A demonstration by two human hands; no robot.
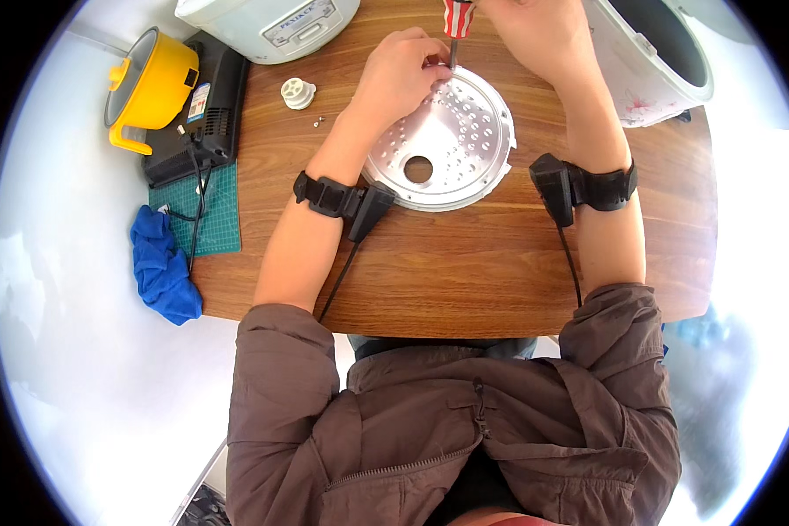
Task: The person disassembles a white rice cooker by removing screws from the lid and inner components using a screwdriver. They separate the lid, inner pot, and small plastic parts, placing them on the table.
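A round silvery metal lid plate (443, 145), dotted with small holes and with one large hole, lies on the table in front of me. From the top edge of the view comes a screwdriver (458, 22) with a red-and-white striped handle, its shaft pointing down at the plate's far rim. My right hand (539, 26) is closed on the handle and partly cut off by the view's edge. My left hand (403, 74) reaches over the plate's far left side, fingers pinched together beside the screwdriver tip. What they pinch is hidden.
Small screws (317, 121) and a white round plastic part (298, 93) lie left of the plate. Farther left are a yellow pot (162, 83), a black device (223, 96), a green cutting mat (219, 210) and a blue cloth (162, 267). White appliance housings (272, 31) stand behind and right (618, 66).
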